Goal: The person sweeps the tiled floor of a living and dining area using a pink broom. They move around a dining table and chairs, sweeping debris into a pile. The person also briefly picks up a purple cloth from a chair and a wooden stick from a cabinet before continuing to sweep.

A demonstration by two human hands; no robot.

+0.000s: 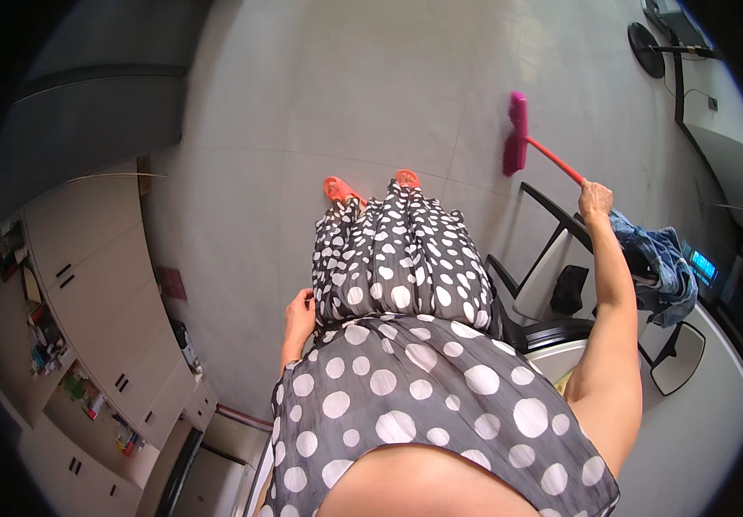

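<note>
My right hand (596, 199) grips the orange handle (555, 159) of a broom, with the arm stretched forward and to the right. The broom's magenta head (518, 134) is at floor level, bristles facing left. Whatever handle lies beyond my fist is hidden. My left hand (300, 315) hangs low beside the dark polka-dot clothing (403, 284), fingers curled and partly covered by the fabric; whether they hold any cloth is unclear. Orange clogs (341, 189) are on my feet.
Close by on the right stands black-framed equipment with white panels (542, 265), a black cloth (569, 289) and blue denim (663, 271) lying on it. A round black stand base (646, 50) is farther off. Cabinets (97, 291) with filled shelves line the left; grey floor (371, 77) stretches ahead.
</note>
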